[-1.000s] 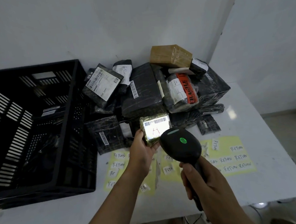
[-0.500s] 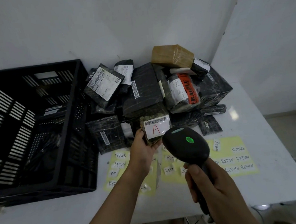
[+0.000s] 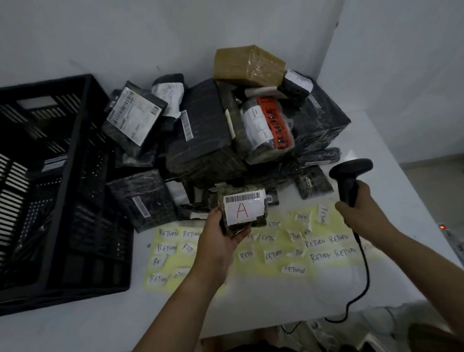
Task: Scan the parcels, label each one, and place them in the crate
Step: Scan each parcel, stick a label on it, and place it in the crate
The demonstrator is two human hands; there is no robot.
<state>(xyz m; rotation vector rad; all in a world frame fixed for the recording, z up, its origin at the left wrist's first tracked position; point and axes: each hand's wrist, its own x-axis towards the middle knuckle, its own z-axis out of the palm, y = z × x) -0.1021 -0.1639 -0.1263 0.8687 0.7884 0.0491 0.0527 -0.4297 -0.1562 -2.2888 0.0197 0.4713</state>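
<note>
Table [image 3: 262, 308]: white top that bears everything below.
Crate [image 3: 62, 193]: black slatted plastic at nine o'clock on the table, with dark wrapped shapes and pale labels on its floor.
Parcel pile [image 3: 203, 139]: black-wrapped parcels heaped at twelve o'clock, just beside the crate, with a brown taped box on top and one parcel with an orange strip.
Label sheets [image 3: 326, 251]: yellow backing at six o'clock of the pile, dotted with white stickers handwritten RETURN.
Held parcel [image 3: 244, 210]: small and squarish in dark mottled wrap. Its white label faces up, with a barcode along the top and a red A below. It is raised over the sheets at the pile's six o'clock edge.
Scanner [image 3: 350, 173]: black, pistol-shaped, at three o'clock of the held parcel and apart from it. Its cord trails toward six o'clock.
Left hand [image 3: 219, 240]: grips the held parcel at its lower left corner.
Right hand [image 3: 362, 210]: curled round the scanner's handle.
</note>
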